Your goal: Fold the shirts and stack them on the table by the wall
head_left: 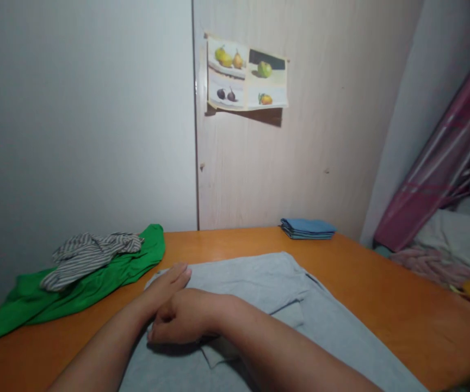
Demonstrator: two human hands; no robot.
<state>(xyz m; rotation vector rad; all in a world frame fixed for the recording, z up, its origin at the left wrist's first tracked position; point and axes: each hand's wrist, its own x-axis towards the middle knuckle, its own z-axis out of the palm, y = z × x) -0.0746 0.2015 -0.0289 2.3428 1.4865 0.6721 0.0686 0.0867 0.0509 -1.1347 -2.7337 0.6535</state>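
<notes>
A light grey garment [333, 326] is spread on the table in front of me, with folded layers of its cloth across the middle. My left hand [173, 280] lies flat on its upper left corner, fingers stretched out. Crossing over the left forearm's side, my right hand [186, 317] is curled closed at the garment's left edge, palm down. Its fingertips point left, and whatever lies between them is hidden. My right forearm covers part of the folded cloth.
On the left of the orange table [235, 245] lies a green garment [137, 267] with a striped grey cloth [92, 256] bunched on top. A folded blue stack of cloth [308, 228] sits at the back right, before the wall. A pink curtain [422, 185] hangs at right.
</notes>
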